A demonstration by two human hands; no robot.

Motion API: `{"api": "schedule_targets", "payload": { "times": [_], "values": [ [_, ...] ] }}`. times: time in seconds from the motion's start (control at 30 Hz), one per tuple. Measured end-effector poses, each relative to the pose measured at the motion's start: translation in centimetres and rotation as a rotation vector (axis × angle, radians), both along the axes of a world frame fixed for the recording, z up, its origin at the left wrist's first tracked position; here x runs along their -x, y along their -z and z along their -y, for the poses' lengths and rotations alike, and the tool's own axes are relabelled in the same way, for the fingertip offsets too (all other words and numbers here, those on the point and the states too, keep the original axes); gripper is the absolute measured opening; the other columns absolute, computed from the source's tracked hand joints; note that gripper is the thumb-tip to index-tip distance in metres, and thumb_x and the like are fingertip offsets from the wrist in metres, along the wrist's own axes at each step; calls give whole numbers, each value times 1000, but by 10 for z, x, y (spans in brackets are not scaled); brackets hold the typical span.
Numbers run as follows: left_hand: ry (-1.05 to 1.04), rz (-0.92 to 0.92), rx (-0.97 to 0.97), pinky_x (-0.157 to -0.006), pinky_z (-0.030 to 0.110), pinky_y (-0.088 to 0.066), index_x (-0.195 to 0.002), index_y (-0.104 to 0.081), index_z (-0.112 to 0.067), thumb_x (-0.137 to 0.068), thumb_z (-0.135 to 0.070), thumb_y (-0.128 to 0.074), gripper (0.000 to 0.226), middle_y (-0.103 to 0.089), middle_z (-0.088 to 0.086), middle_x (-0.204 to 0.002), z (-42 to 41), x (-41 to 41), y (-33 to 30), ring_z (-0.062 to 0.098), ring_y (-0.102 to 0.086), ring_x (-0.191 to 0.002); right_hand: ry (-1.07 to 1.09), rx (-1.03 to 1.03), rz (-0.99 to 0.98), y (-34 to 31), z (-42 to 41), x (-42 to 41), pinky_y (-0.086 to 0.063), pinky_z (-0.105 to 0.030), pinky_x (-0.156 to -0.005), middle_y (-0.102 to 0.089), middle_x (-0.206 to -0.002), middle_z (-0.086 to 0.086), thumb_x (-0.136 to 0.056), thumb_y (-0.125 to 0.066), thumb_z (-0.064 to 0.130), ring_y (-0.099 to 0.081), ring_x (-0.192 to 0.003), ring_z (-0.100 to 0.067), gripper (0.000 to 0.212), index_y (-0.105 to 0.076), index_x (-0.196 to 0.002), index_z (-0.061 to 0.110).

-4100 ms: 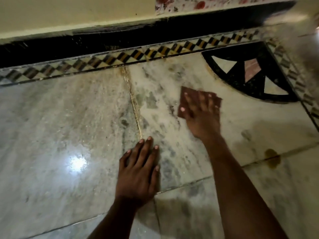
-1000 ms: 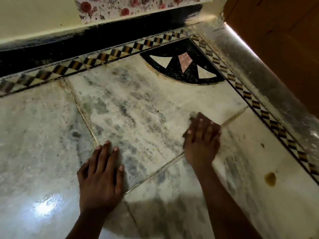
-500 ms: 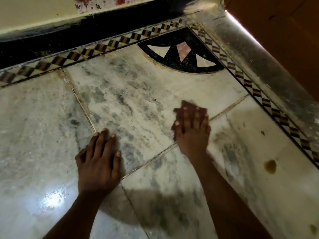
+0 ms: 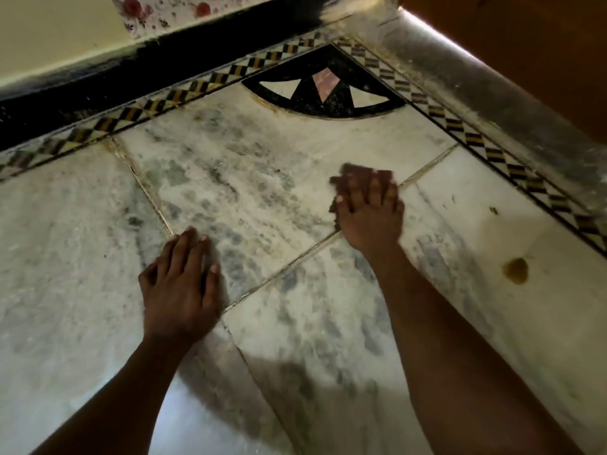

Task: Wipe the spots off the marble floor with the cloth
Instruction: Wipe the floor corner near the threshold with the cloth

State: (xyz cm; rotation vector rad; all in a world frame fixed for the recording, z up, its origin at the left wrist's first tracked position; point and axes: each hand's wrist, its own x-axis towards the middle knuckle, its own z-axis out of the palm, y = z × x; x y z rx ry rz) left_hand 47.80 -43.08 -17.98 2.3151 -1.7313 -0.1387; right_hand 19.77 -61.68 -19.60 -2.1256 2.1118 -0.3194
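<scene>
Mid-wipe: the right hand (image 4: pixel 368 208) pressed the dark cloth (image 4: pixel 356 172) flat, fingers straight, on the marble floor (image 4: pixel 262 178) just off centre toward 2 o'clock. The left hand (image 4: pixel 180 284) lay flat, bracing at 8 o'clock. A brown spot (image 4: pixel 516 270) at 3 o'clock probably called for the next sweep.

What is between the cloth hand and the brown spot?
In the head view, only bare, grey-smudged white marble floor separates the right hand from the round brown spot.
</scene>
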Motion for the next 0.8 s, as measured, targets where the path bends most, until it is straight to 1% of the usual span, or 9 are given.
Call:
{"api": "schedule_targets", "payload": {
  "times": [0.07,0.13,0.27,0.37,0.43,0.53,0.67,0.73,0.8],
  "values": [
    [27,16,19,-120,54,-33,-154,-52,-16,-102,-42,-39,60,-42,9,-170,-4,1,1,33,-41,-156,-217,118,-100,4,-45,13,-35,-61,-118,-40,-168,-11,-108,-29,58,-32,-156,-43,55,-48,-156,39],
    [92,7,73,-117,54,-39,-144,-61,-10,-99,-34,-43,54,-50,14,-164,-5,7,1,36,-51,-149,-325,105,-121,9,-95,53,-36,-55,-116,-36,-171,-8,-109,-29,57,-31,-158,-37,54,-46,-157,40],
    [248,-74,145,-117,54,-47,-153,-55,-6,-97,-35,-46,63,-52,19,-162,22,51,-3,38,-54,-146,35,43,-54,0,-63,116,-33,-63,-119,-30,-172,-18,-107,-22,61,-28,-156,-46,63,-41,-160,35],
    [328,-109,142,-120,54,-43,-156,-51,-10,-98,-38,-44,65,-47,15,-166,77,96,0,37,-52,-149,209,-21,-25,3,-9,85,-25,-65,-123,-25,-173,-19,-108,-27,58,-20,-158,-48,60,-31,-164,35],
    [331,-130,100,-122,53,-40,-156,-51,-12,-98,-40,-39,66,-45,14,-168,108,123,5,35,-48,-152,4,106,-137,8,-21,68,-35,-64,-117,-38,-167,-19,-108,-30,55,-32,-153,-50,58,-37,-162,34],
    [260,-65,71,-124,52,-38,-156,-52,-16,-102,-41,-33,62,-44,9,-170,116,139,14,31,-44,-156,-284,53,-146,4,-76,88,-33,-55,-120,-28,-174,-5,-107,-30,59,-25,-161,-35,58,-28,-164,46],
    [252,-57,51,-126,52,-34,-163,-43,-23,-106,-43,-31,62,-34,3,-175,115,141,13,25,-34,-162,33,-24,-119,-3,-50,120,-34,-59,-121,-25,-175,-12,-105,-27,60,-24,-160,-39,63,-29,-165,40],
    [233,-48,53,-127,53,-33,-165,-40,-24,-105,-43,-33,63,-27,2,-178,118,141,15,25,-28,-164,289,-150,22,-12,18,104,-16,-61,-128,-7,-178,-10,-106,-22,64,-3,-163,-39,62,-14,-166,46],
    [230,-24,37,-127,54,-31,-165,-38,-27,-103,-43,-35,65,-21,1,-180,114,142,16,24,-23,-166,301,-277,131,-21,86,73,2,-60,-129,8,-179,-7,-107,-20,66,14,-163,-39,64,-1,-165,49]
  ]
}}
